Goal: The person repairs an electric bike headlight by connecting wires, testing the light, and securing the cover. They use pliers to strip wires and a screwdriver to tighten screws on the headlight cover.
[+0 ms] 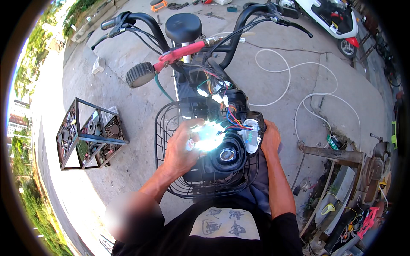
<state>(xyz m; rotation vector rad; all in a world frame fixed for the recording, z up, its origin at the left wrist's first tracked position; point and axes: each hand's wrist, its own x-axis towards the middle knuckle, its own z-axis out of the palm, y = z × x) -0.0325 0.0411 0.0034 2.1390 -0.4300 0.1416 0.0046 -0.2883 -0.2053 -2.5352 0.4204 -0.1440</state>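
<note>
The person stands at the near end of a small scooter, both arms reaching away from the body; the left forearm slants far and to the right, its hand (179, 145) turned back outward with the fingers curled partway; the fingertips vanish into a bright white glare (209, 135), so I cannot tell what they have hold of; the right forearm runs almost straight ahead from a bent elbow beside the black shirt (279, 230), and the right hand (271, 137) is closed against the right side of a black headlight housing (241, 160), its fingers mostly hidden behind it; the housing sits over the wire basket (205, 197) at the scooter's front, between the two hands; its round lens (226, 154) faces the near side, and a pale oval display (252, 136) lies just beside the right hand; coloured wires (232, 120) run from the display toward white connectors (218, 98) farther off; beyond them rise the black handlebars (156, 30) and a dark saddle (183, 27), with a red-handled tool (179, 54) lying across the middle; a metal rack (102, 138) filled with parts stands on the ground to the left; a white hose (289, 79) loops over the concrete to the right, past a cluttered worktop (333, 155).
</note>
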